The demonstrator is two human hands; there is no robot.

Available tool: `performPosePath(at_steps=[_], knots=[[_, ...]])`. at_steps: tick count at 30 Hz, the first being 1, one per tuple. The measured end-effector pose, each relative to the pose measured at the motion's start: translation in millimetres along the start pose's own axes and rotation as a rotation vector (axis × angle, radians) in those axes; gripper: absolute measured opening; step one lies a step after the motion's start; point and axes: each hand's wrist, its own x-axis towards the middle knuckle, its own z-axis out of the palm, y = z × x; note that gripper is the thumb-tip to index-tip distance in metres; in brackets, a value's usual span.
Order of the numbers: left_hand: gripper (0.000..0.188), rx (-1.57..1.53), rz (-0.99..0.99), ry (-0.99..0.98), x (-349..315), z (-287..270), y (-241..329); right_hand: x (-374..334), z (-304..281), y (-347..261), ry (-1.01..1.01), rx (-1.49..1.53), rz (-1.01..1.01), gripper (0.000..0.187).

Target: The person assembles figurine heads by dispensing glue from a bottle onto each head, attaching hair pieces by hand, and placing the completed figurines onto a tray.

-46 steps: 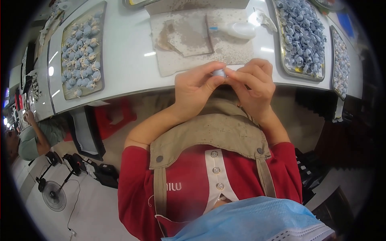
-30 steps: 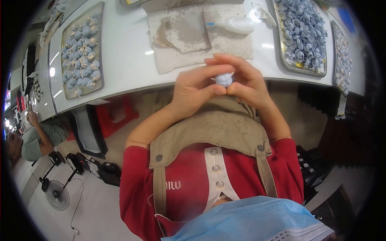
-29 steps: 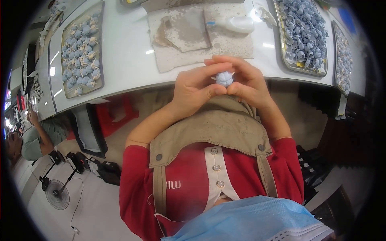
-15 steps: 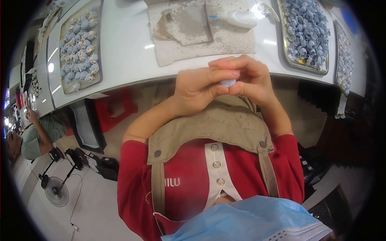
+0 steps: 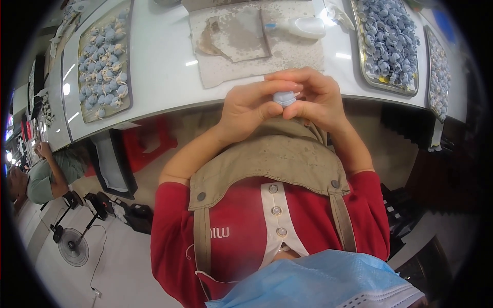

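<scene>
A small pale blue moulded piece (image 5: pixel 284 98) sits between the fingertips of both hands, just in front of the table's near edge. My left hand (image 5: pixel 247 110) pinches it from the left with thumb and fingers. From the other side, my right hand (image 5: pixel 319 100) is closed around it, thumb below and fingers above. A thin pale tip shows by the right fingers. Much of the piece is hidden by the fingers, so its exact kind is unclear.
Beyond my hands lies a stained cardboard sheet (image 5: pixel 303 60) with a white squeeze bottle (image 5: pixel 307 27). Trays of small blue-grey pieces flank it: the left tray (image 5: pixel 129 66) and the right tray (image 5: pixel 390 89). A co-worker (image 5: pixel 49 179) is at far left, above a fan (image 5: pixel 73 246).
My hands have shifted slightly left and the fingertips have parted a little. More of the pale blue piece shows now, apparently turned between the fingers.
</scene>
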Motion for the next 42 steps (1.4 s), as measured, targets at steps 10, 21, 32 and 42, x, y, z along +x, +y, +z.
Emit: performPosePath(at_steps=[10,21,32,42], knots=[[0.027,0.024,-0.022,0.087,-0.7,-2.0,3.2,10.2,-1.1,8.0,-0.051,0.002,-0.009,0.042],[0.027,1.033,0.357,1.263,-66.3,-142.7,90.6,14.2,-3.0,8.7,0.165,-0.189,-0.262,0.046],[0.021,1.499,0.137,1.163,-55.1,-227.0,140.4,29.5,-31.3,6.8,0.468,-0.528,-0.280,0.015],[0.026,1.506,-0.011,0.194,208.1,-173.0,42.8,32.3,-43.6,14.5,0.565,-0.703,-0.387,0.012]])
